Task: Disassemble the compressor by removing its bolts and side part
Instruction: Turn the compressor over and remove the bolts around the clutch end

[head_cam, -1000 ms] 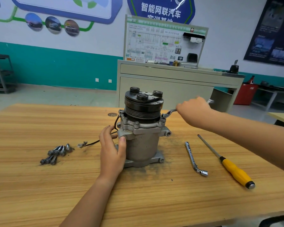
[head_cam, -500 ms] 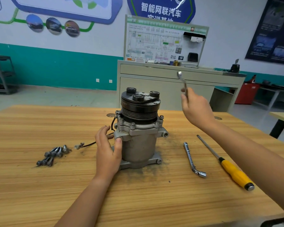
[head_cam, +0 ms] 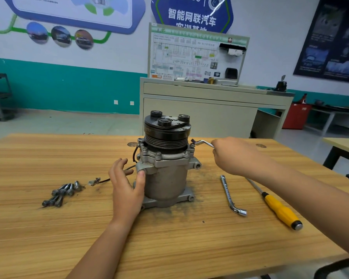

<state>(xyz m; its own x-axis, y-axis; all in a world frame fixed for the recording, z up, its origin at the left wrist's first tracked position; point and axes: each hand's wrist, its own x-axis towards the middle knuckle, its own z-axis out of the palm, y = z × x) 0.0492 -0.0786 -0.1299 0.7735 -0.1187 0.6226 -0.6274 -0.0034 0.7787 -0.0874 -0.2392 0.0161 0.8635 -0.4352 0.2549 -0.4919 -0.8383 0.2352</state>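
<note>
A grey metal compressor point(head_cam: 166, 178) stands upright on the wooden table point(head_cam: 169, 248), its black pulley point(head_cam: 166, 133) on top. My left hand point(head_cam: 126, 188) rests on its left side, thumb pressed on a lug, fingers spread. My right hand point(head_cam: 233, 156) grips a bent silver wrench point(head_cam: 201, 142), whose head sits at a bolt point(head_cam: 192, 146) on the right of the flange. Several removed bolts point(head_cam: 61, 193) lie in a heap at the left.
An L-shaped socket wrench point(head_cam: 231, 195) and a yellow-handled screwdriver point(head_cam: 279, 210) lie to the right of the compressor. A black wire with a connector point(head_cam: 95, 181) trails left. Dark grime surrounds the base. A cabinet with a display board point(head_cam: 195, 57) stands behind the table.
My right hand, which had lifted the wrench into the air, has come back down and set its head at the right flange bolt. My left hand stays on the compressor.
</note>
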